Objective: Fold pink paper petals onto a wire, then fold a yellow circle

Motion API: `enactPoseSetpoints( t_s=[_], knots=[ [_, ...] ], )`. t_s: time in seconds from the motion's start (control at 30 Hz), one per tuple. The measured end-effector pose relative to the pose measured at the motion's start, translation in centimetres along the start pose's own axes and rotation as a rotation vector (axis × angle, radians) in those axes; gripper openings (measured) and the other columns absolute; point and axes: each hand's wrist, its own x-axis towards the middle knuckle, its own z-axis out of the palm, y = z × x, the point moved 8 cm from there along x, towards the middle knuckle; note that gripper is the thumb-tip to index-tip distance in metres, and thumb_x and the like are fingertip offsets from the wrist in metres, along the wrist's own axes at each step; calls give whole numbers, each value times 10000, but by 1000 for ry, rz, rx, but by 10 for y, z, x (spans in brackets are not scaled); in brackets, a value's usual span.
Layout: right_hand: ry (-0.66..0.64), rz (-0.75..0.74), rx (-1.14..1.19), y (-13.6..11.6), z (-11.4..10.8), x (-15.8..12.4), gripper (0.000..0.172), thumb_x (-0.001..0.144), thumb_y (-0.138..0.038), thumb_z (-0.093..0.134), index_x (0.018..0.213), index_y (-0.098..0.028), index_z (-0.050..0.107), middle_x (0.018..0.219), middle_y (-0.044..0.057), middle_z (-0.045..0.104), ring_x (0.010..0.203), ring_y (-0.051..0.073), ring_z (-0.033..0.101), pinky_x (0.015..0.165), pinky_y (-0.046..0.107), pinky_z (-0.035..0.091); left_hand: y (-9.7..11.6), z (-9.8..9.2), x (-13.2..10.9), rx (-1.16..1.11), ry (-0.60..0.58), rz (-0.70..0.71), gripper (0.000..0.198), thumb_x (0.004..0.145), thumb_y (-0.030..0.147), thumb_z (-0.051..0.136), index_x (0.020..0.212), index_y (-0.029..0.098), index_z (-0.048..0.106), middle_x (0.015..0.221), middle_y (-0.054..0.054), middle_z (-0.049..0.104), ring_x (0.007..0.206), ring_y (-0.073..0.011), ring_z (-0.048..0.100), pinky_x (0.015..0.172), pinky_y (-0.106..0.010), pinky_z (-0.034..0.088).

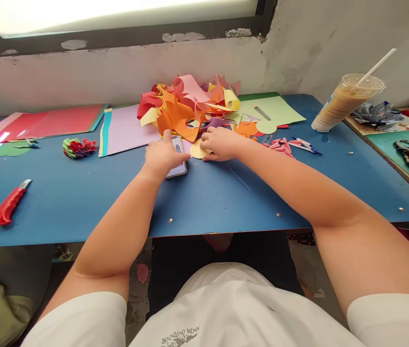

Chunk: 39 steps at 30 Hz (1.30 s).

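Note:
My left hand (pixel 164 153) rests over a phone (pixel 180 169) lying on the blue table, its thumb stretched to the right and its fingers apart. Beside it, my right hand (pixel 222 143) has its fingers and thumb at the right edge of a pale yellow paper circle (pixel 197 150) and appears to pinch it. Just beyond both hands rises a heap of orange, pink, red and yellow paper scraps (pixel 183 108). Part of the phone is hidden under my left hand.
A red utility knife (pixel 9 205) and a ruffled red-green flower (pixel 79 148) lie at left. Lilac paper (pixel 128 126) and a red folder (pixel 56 123) lie behind. On the right are pink rolled pieces (pixel 283 146), pens (pixel 306 146) and an iced drink cup (pixel 345 103).

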Motion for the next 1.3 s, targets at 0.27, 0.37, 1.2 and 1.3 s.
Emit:
enactPoseSetpoints(
  t_s=[0.27, 0.37, 1.2, 1.3],
  knots=[
    [196, -1, 152, 14, 1, 1, 330, 934, -208, 579, 621, -214, 474, 614, 3, 624, 776, 102, 616, 679, 255, 422, 11, 2, -4, -12, -2, 51, 944, 760, 462, 716, 1579, 95, 423, 1335, -317, 659, 1284, -525, 592, 1014, -575, 492],
    [205, 23, 64, 18, -11, -16, 214, 917, -59, 493, 778, -167, 614, 902, 133, 754, 882, 203, 652, 716, 350, 427, 8, -7, -2, -54, 67, 41, 854, 795, 344, 669, 1573, 88, 427, 1263, -320, 683, 1178, -513, 646, 938, -570, 511],
    [36, 140, 237, -32, 11, -100, 442, 1016, -555, 563, 1080, -147, 720, 1018, 127, 712, 865, 243, 638, 685, 320, 354, -7, -10, -4, -593, -282, -75, 995, 751, 304, 790, 1619, 268, 306, 1508, -175, 557, 1057, -300, 699, 829, -424, 604],
    [128, 307, 312, -11, 3, -84, 373, 1007, -425, 587, 1196, -122, 694, 1222, 191, 664, 1026, 290, 654, 848, 368, 460, -19, -17, 3, -667, -244, -123, 921, 733, 225, 813, 1553, 244, 392, 1507, -184, 533, 1015, -273, 693, 845, -425, 589]
  ],
)
